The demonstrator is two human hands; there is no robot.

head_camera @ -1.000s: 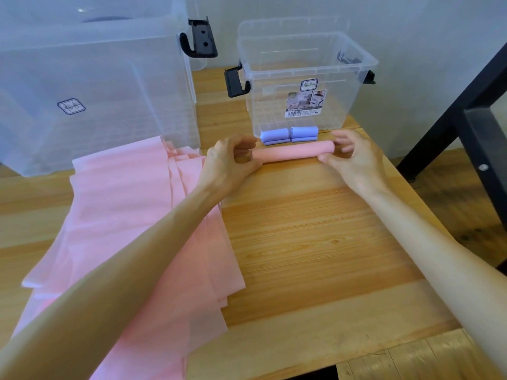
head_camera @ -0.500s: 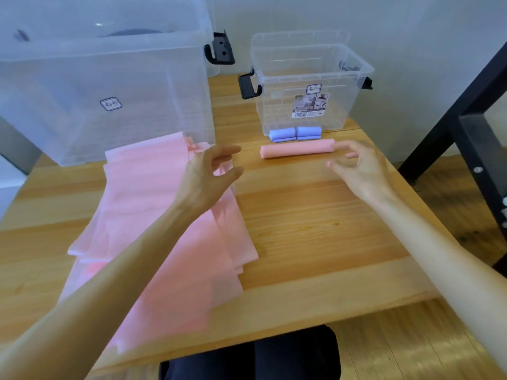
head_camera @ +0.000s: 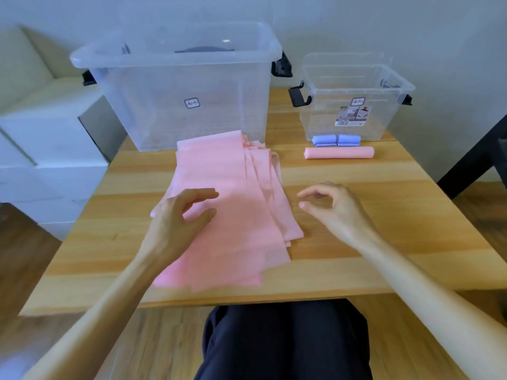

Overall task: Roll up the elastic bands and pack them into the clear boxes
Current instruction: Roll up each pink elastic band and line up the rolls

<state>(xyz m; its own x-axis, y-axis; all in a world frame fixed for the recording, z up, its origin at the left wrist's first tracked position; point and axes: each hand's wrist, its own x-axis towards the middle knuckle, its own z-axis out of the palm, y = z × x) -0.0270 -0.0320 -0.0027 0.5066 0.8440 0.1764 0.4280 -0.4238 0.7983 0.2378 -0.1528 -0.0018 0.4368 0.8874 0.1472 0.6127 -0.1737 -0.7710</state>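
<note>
A stack of flat pink elastic bands [head_camera: 233,193] lies in the middle of the wooden table [head_camera: 384,204]. My left hand [head_camera: 178,218] hovers over the stack's near left part, fingers loosely curled, holding nothing. My right hand [head_camera: 332,207] hangs just right of the stack, fingers relaxed and empty. A rolled pink band [head_camera: 339,153] lies at the back right, with two rolled blue bands [head_camera: 336,140] behind it against the small clear box [head_camera: 354,105]. A large clear box [head_camera: 178,86] stands behind the stack.
Black latches stick out from both boxes' sides. A white cabinet [head_camera: 41,144] stands left of the table and a black frame [head_camera: 472,160] on the right. My dark-trousered legs [head_camera: 282,341] are at the table's near edge.
Both hands let go of the rolled pink band and drew back toward me. The left hand now hovers over the flat pink stack. The camera view pulled back and up.
</note>
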